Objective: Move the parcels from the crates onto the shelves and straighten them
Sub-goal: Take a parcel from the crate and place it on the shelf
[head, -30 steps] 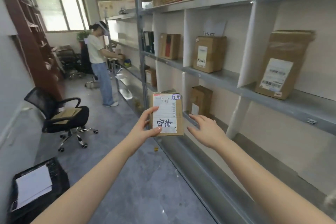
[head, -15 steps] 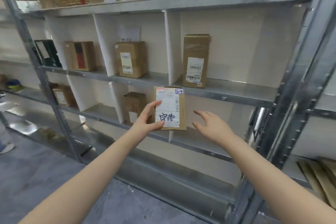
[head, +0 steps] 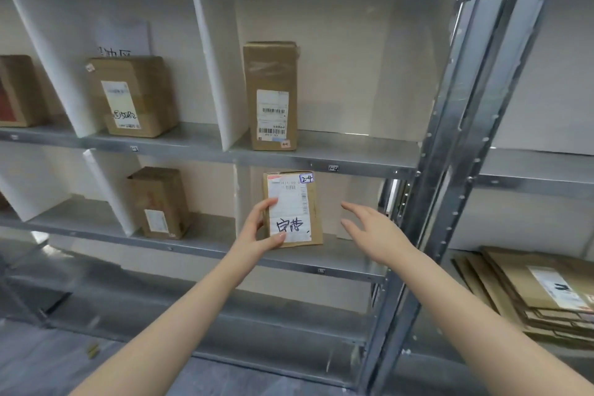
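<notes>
Compared with half a second ago, the small brown cardboard parcel with a white handwritten label (head: 292, 209) is sitting deeper in the grey metal shelving. It is now under the front edge of the middle shelf board (head: 353, 154) instead of being held in front of that edge. It is standing upright in the right-hand compartment of the lower shelf board (head: 340, 262), close to the left divider. Whether its base is touching the board, I cannot tell. The left hand (head: 257, 235) is still gripping the parcel's left edge, with the thumb lying across the bottom of the label. The right hand (head: 373, 228) is hovering open to the parcel's right, fingers stretched and apart from it, much as before. The view is also sitting closer to the rack and further right.

A thin white divider panel (head: 239, 199) is standing just left of the parcel. Beyond it, a small brown box with a pale label (head: 159, 202) is occupying the next compartment. On the middle board a tall brown taped box with barcode labels (head: 271, 96) is standing near the front edge, directly above the parcel. A squat brown box with a marked label (head: 135, 96) is standing one compartment to its left. A perforated steel upright (head: 450, 151) is bounding the compartment on the right. Past it, a stack of flat brown cardboard packets (head: 530, 289) is lying on a low shelf.
</notes>
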The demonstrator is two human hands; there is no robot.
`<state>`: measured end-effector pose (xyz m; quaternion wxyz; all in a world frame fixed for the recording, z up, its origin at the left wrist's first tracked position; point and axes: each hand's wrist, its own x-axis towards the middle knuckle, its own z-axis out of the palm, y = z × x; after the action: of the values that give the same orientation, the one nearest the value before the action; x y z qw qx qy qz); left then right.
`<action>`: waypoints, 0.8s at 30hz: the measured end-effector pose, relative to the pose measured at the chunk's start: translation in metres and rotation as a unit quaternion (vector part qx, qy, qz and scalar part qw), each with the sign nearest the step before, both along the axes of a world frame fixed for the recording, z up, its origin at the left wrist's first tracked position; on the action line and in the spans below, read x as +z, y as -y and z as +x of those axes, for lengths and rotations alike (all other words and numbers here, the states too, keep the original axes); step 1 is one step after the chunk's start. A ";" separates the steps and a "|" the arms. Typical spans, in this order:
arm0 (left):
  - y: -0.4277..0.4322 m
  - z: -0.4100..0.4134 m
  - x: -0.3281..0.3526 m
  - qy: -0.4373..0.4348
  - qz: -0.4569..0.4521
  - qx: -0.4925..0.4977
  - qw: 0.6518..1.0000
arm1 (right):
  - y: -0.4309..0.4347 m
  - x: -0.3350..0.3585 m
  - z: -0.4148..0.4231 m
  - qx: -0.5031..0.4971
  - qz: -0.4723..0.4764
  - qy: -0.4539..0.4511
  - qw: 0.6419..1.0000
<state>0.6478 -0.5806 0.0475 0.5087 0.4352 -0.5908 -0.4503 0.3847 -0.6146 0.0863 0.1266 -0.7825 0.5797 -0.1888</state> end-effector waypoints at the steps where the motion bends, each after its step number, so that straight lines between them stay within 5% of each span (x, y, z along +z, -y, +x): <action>1: 0.005 0.000 -0.011 -0.003 0.007 0.004 1.000 | 0.005 -0.008 0.000 0.003 0.008 0.001 1.000; 14: 0.104 0.038 -0.112 0.013 0.047 0.023 0.999 | 0.089 -0.117 0.069 0.002 0.127 0.115 0.985; 24: 0.211 0.068 -0.199 0.016 0.020 -0.015 1.000 | 0.191 -0.204 0.105 0.012 0.110 0.218 0.970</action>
<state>0.7153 -0.7917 -0.1510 0.4834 0.4438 -0.5962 -0.4625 0.4893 -0.8058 -0.1179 0.3381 -0.7104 0.5458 -0.2884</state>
